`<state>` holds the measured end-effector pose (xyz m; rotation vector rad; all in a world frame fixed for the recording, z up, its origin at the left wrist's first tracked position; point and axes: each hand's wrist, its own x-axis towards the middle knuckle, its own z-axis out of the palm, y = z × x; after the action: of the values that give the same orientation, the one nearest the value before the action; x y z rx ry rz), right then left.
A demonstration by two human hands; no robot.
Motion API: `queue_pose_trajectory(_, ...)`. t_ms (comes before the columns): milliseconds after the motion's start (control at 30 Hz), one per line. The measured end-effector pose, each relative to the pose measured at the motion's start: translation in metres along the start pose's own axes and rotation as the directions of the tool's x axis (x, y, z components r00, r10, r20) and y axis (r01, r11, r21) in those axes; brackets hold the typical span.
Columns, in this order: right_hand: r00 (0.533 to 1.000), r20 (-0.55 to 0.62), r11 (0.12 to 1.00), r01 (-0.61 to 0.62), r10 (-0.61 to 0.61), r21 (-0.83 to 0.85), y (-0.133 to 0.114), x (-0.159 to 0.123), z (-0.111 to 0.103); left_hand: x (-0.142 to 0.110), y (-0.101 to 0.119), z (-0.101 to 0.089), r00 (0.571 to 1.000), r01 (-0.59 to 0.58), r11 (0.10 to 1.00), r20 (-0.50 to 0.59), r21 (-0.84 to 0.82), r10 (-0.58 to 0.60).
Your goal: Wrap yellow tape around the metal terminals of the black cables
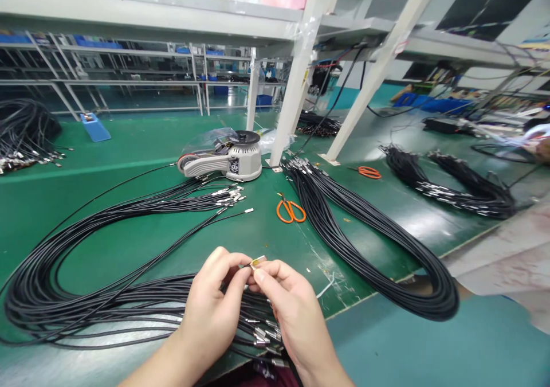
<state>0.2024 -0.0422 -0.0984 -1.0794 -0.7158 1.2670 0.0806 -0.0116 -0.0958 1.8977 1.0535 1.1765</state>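
Observation:
My left hand (215,301) and my right hand (292,312) meet at the bench's front edge, both closed in a pinch. Between their fingertips is a small metal cable connector (258,261) with a yellow strip on it, probably tape. The cable behind it is mostly hidden by my fingers. Below and around my hands lies a looped bundle of black cables (43,295), its metal ends (262,336) partly under my right hand. Beyond my fingers rest orange-handled scissors (291,210). A round grey tape dispenser (244,160) stands farther back.
A second black cable bundle (339,226) curves over the front edge on the right. More cables (451,189) and another pair of scissors (369,172) lie beyond. White posts (296,83) hold up a shelf. At far right a person's sleeve (507,261) shows. A blue holder (95,128) stands back left.

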Motion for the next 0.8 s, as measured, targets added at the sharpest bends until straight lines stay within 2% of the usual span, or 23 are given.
queue_pose_trajectory(167, 0.998, -0.033, 0.994, 0.048, -0.052, -0.100, 0.002, -0.009, 0.005, 0.002, 0.004, 0.001, 0.966, 0.260, 0.940, 0.065, -0.222, -0.252)
queue_pose_trajectory(333, 0.993, -0.030, 0.986, 0.111, -0.115, -0.122, 0.004, -0.012, 0.011, 0.006, 0.006, -0.003, 0.914, 0.405, 0.828, 0.152, -0.388, -0.376)
queue_pose_trajectory(433, 0.990, -0.049, 0.982, 0.124, -0.132, -0.143, 0.005, -0.011, 0.011, 0.009, 0.007, -0.004, 0.892, 0.450, 0.798, 0.163, -0.401, -0.421)
queue_pose_trajectory(600, 0.990, -0.092, 0.977, 0.092, -0.111, -0.191, 0.008, -0.010, 0.008, 0.011, 0.004, -0.003, 0.892, 0.452, 0.849, 0.111, -0.276, -0.439)
queue_pose_trajectory(800, 0.984, -0.118, 0.962, 0.097, -0.131, -0.256, 0.011, -0.008, 0.007, 0.010, 0.004, -0.005, 0.880, 0.475, 0.842, 0.154, -0.256, -0.449)
